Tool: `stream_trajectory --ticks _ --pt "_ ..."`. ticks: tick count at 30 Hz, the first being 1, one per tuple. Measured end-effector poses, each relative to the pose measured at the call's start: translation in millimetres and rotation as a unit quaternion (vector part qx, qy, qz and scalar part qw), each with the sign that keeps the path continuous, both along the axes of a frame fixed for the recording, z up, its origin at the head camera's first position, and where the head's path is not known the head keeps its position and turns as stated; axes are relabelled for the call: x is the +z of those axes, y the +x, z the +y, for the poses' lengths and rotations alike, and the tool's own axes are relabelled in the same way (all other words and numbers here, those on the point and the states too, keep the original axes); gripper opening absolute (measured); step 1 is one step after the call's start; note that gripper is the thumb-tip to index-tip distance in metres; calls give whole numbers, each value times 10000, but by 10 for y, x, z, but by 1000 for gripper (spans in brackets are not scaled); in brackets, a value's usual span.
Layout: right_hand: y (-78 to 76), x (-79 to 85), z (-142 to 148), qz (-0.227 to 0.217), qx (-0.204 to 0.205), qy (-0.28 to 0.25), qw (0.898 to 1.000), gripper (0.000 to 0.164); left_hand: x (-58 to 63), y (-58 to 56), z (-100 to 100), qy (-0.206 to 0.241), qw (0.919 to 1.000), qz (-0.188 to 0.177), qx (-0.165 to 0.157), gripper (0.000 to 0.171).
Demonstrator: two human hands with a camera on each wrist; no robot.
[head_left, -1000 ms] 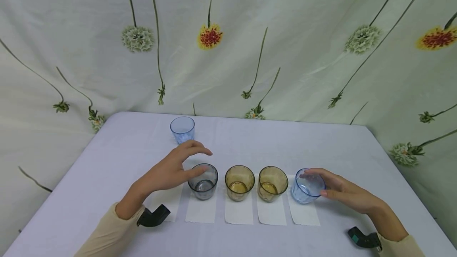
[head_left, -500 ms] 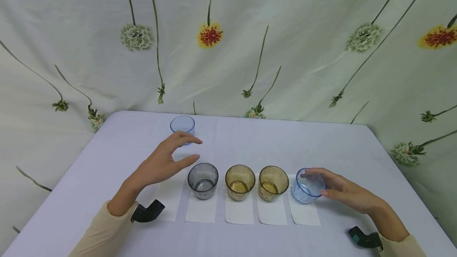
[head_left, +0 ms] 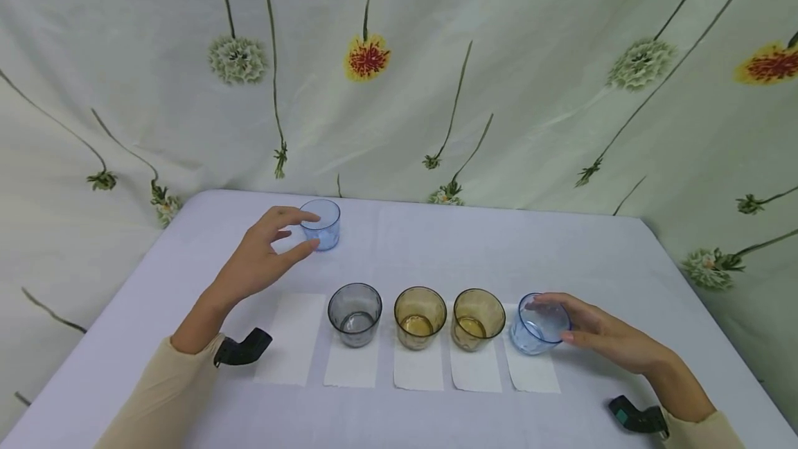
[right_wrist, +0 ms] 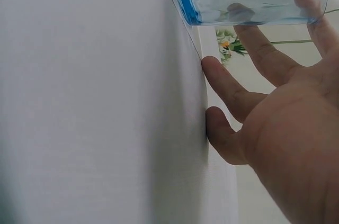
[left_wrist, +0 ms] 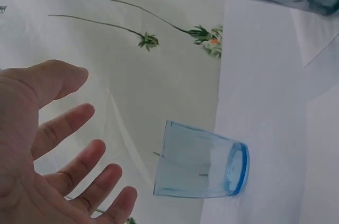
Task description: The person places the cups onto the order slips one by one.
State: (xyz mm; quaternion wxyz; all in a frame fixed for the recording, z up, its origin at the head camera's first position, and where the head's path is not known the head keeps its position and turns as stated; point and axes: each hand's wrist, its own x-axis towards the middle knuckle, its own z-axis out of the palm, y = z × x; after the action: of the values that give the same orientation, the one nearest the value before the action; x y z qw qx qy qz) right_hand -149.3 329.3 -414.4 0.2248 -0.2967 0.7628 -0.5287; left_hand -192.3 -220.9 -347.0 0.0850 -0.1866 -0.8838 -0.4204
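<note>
In the head view my left hand (head_left: 255, 255) reaches beside a blue glass (head_left: 327, 231) at the back left, its thumb and index finger spread at the near side of it. The left wrist view shows a gap between those spread fingers and the same blue glass (left_wrist: 198, 163). At the right end of the row, my right hand (head_left: 601, 335) holds another blue glass (head_left: 530, 338) between thumb and fingers. This glass stands upright on a white paper strip. In the right wrist view the blue glass (right_wrist: 254, 1) is cut off at the top, with fingers behind it.
A grey glass (head_left: 354, 317) and two amber glasses, one left (head_left: 419, 317) and one right (head_left: 477, 317), stand on paper strips between the hands. Another paper strip (head_left: 289, 341) lies left of them on the white-covered table (head_left: 436, 421). A flowered curtain (head_left: 499, 75) hangs behind.
My left hand has moved from above the grey glass back and left to the blue glass at the rear. My right hand has stayed on its glass.
</note>
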Motion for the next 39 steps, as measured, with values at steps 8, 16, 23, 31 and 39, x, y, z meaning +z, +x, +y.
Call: stream_trajectory --ticks 8,16,23,31,39 --pt "21 42 -30 -2 58 -66 10000 54 49 -216 -113 333 9962 -623 499 57" --pt "23 32 -47 112 76 -26 9999 54 4 -453 -140 417 9903 -1240 466 72" --pt "20 27 -23 8 -114 89 9999 53 -30 -595 -121 689 9832 -1647 371 78" --pt "30 43 -37 71 11 -5 10000 53 -82 -656 -120 798 9779 -1914 277 79" --pt "27 37 -37 47 22 -39 10000 54 -119 -724 -120 1190 9727 -1991 52 79"
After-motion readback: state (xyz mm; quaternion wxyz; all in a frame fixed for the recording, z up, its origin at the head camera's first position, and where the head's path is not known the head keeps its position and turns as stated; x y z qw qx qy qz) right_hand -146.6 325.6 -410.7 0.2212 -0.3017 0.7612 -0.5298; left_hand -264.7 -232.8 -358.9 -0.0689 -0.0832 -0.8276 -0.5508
